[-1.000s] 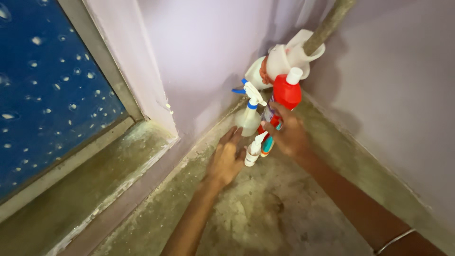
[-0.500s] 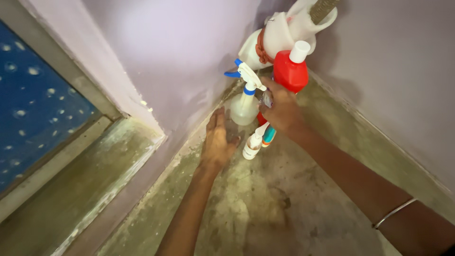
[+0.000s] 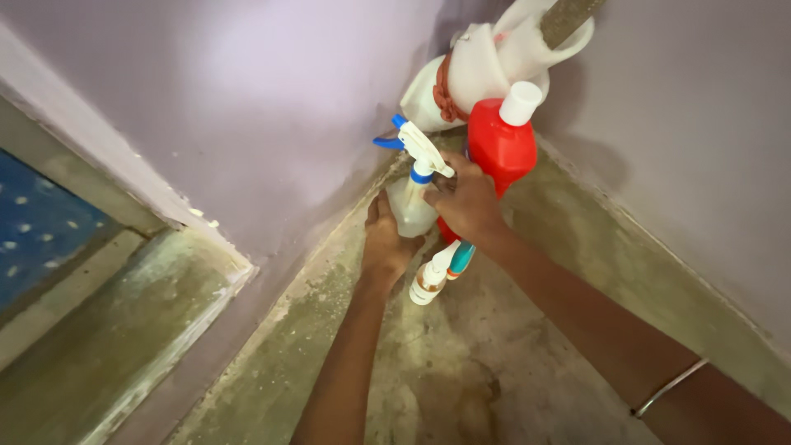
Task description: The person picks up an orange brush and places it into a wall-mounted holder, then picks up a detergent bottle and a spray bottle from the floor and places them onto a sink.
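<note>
A clear spray bottle (image 3: 409, 208) with a white and blue trigger head stands in the corner of a room. My left hand (image 3: 383, 241) wraps around its body from the left. My right hand (image 3: 463, 204) grips the neck of the spray bottle, just below the trigger. Right behind that hand stands a red bottle (image 3: 498, 148) with a white cap. A small white pump bottle (image 3: 428, 280) stands on the floor just below both hands, and a slim teal and orange item (image 3: 461, 258) leans beside it.
A white plastic jug (image 3: 478, 70), cut open and tied with a reddish cord, sits around a grey pipe (image 3: 567, 16) in the corner. Lilac walls meet here. The concrete floor (image 3: 461, 371) is stained. A raised sill (image 3: 124, 330) and a blue door (image 3: 33, 231) lie left.
My left hand moved from the floor onto the spray bottle's body. My right hand shifted from the red bottle to the spray bottle's neck. The view swung right, with less of the door showing.
</note>
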